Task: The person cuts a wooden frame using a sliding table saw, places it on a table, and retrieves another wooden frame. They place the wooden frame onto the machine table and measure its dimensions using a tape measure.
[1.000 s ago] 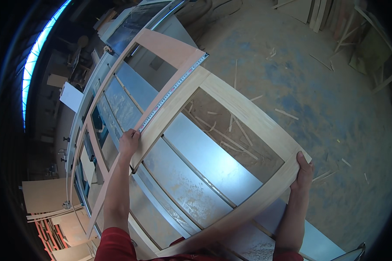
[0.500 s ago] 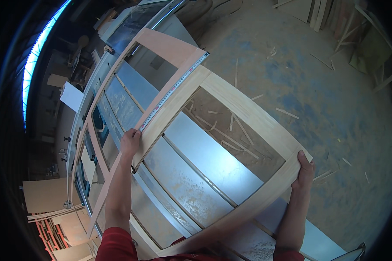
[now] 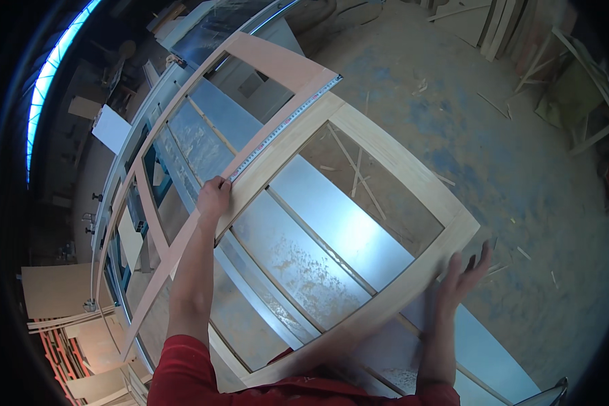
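Note:
My left hand [image 3: 214, 196] is closed on the near end of a pale tape measure [image 3: 285, 126], whose blade runs away from me to the far corner of the frames; the part under my fingers is hidden. The blade lies along the seam between a pinkish wooden frame [image 3: 267, 54] on the left and a pale wooden frame [image 3: 392, 159] on the right. Off the pale frame's right corner, my right hand [image 3: 461, 277] is raised with fingers apart, holding nothing.
Beneath both frames is a machine table with metal panels [image 3: 345, 220] and slots between them. Thin wood offcuts [image 3: 357, 172] lie on the dusty floor. Boards [image 3: 501, 30] lean at the far right, and a white sheet [image 3: 111, 128] is at the left.
My right hand has let go of the pale frame's corner and opened beside it. My left hand stays on the tape measure. The whole view has shifted slightly.

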`<action>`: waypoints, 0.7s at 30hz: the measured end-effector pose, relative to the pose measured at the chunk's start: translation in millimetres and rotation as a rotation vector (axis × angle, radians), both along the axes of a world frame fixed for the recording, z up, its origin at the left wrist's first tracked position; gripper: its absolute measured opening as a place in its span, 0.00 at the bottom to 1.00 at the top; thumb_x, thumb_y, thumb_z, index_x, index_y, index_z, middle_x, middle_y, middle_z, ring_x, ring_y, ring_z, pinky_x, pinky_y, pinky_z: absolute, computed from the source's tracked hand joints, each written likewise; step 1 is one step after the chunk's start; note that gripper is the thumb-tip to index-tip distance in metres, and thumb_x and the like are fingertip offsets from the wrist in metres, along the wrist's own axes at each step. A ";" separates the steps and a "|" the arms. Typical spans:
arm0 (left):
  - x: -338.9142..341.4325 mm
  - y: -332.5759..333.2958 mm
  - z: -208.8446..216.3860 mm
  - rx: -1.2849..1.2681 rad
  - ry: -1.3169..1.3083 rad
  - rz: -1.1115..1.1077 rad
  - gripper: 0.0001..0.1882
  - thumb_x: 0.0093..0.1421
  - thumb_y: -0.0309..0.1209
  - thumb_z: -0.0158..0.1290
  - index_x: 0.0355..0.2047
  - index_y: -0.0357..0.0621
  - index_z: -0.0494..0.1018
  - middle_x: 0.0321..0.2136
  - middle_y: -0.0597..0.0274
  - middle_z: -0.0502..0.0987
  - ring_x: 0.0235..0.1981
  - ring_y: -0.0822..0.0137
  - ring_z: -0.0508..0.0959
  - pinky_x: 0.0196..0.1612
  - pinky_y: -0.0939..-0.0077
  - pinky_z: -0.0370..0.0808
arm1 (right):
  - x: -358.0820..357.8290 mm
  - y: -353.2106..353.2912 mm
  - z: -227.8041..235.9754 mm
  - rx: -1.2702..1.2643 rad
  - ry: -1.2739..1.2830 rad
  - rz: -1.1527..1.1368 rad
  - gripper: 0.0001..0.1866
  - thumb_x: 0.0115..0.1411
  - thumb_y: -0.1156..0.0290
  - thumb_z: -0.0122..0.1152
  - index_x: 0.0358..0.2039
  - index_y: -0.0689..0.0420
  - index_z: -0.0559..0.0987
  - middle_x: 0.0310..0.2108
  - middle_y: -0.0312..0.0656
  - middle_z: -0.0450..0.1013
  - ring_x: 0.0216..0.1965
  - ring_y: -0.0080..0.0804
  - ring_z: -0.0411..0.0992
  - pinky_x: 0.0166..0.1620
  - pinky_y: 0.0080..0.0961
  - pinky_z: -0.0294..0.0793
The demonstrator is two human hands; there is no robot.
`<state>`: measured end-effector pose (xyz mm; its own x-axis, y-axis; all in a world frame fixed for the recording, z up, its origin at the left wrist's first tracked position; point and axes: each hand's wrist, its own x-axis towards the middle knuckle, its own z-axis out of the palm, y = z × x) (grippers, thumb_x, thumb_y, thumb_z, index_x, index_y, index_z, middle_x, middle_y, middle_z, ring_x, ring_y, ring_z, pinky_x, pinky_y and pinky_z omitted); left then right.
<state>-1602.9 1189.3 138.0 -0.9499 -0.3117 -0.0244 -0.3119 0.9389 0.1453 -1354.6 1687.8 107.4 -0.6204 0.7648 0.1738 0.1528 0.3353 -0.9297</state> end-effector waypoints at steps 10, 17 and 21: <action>-0.2 -13.0 -17.5 0.001 0.036 -0.082 0.16 0.64 0.44 0.53 0.42 0.49 0.81 0.43 0.45 0.81 0.46 0.43 0.80 0.49 0.50 0.77 | 85.3 -151.5 -7.3 0.467 -0.104 0.331 0.36 0.61 0.66 0.57 0.65 0.70 0.57 0.66 0.71 0.55 0.67 0.73 0.52 0.68 0.64 0.47; 2.7 -3.7 -19.7 -0.027 0.072 -0.121 0.16 0.64 0.45 0.53 0.41 0.50 0.82 0.41 0.45 0.81 0.45 0.40 0.80 0.48 0.49 0.76 | 92.3 -132.7 -8.2 0.396 -0.021 0.369 0.35 0.59 0.63 0.61 0.61 0.70 0.62 0.64 0.69 0.58 0.65 0.73 0.54 0.67 0.66 0.49; -2.4 -10.7 -23.0 0.101 0.115 -0.128 0.17 0.64 0.44 0.54 0.39 0.44 0.81 0.32 0.49 0.82 0.37 0.49 0.82 0.41 0.56 0.76 | 143.6 -72.9 11.2 0.517 -0.083 0.395 0.36 0.64 0.60 0.56 0.67 0.63 0.59 0.66 0.65 0.59 0.68 0.67 0.54 0.68 0.63 0.48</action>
